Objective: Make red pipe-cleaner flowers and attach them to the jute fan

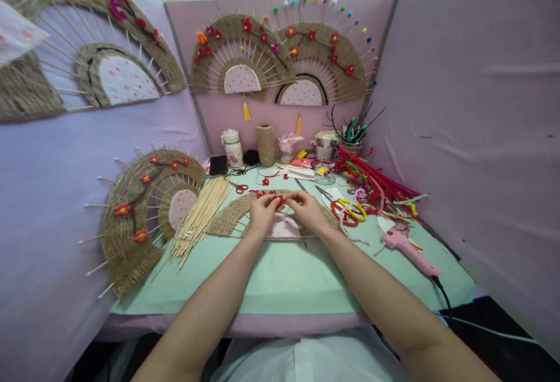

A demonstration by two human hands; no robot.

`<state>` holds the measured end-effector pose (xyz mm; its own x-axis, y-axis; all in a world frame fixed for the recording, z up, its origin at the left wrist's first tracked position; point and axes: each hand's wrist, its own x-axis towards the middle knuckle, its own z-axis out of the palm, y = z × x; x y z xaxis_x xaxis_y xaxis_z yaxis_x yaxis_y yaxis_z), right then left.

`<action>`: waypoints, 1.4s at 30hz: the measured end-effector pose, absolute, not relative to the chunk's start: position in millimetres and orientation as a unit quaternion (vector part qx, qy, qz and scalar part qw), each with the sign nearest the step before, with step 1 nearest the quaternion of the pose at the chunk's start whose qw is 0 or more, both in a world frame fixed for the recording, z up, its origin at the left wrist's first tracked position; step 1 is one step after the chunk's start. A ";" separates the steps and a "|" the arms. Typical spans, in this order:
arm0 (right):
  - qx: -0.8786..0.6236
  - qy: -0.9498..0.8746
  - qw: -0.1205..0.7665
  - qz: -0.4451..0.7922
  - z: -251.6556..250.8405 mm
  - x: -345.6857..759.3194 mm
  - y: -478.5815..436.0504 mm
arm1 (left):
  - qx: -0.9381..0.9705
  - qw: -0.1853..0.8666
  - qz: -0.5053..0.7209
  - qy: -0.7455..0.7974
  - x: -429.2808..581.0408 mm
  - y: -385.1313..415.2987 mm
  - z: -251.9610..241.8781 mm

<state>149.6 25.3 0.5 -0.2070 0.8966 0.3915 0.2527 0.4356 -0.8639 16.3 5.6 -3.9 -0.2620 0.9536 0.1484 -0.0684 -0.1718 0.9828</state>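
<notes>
Both hands (263,214) pinch a small, bright red piece (280,200)

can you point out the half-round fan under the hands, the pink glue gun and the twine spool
Half-round fan (285,228): head view, on its pale centre panel.
Pink glue gun (408,249): head view, mid-body.
Twine spool (265,146): head view, on its wound side.
</notes>
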 end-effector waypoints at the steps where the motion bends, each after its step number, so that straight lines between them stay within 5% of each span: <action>1: -0.418 -0.683 0.467 0.376 2.5 149.5 24.7 | 0.468 0.389 0.617 0.499 16.1 5.1 -4.3; 11: -0.446 -0.572 0.440 0.530 0.4 147.5 24.4 | 0.537 0.293 0.588 0.530 20.2 -1.2 -4.0; 27: -0.472 -0.645 0.434 0.416 -7.1 149.0 30.4 | 0.507 0.368 0.565 0.537 21.2 -2.6 -1.4; 42: -0.444 -0.763 0.447 0.141 -6.1 144.5 20.0 | 0.464 0.369 0.582 0.556 22.7 8.5 -16.5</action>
